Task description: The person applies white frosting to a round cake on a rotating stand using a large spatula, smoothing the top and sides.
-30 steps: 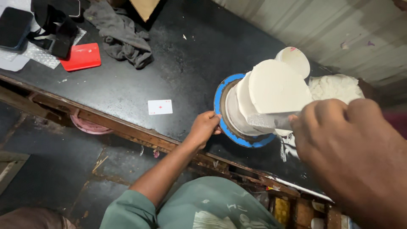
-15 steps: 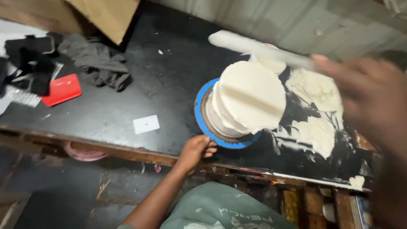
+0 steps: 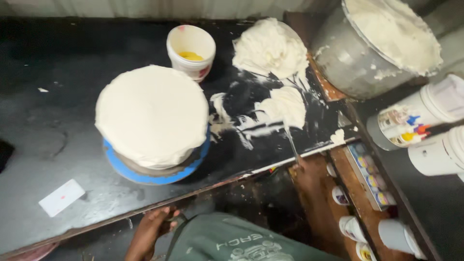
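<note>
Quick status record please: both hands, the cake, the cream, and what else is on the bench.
left hand: at the near edge of the bench, below the cake, holding nothing that shows
right hand: blurred arm low at right, spatula reaching into the cream; grip unclear
cake: covered in white cream, on a blue turntable
cream: two heaps smeared on the black bench
tub: small, white, yellow inside, behind the cake
bowl: large metal, cream inside, far right
card: white, near left

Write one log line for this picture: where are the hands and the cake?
left hand at table edge, empty | right hand: not in view | cake white-frosted on blue turntable | palette knife lying in cream pile
</note>
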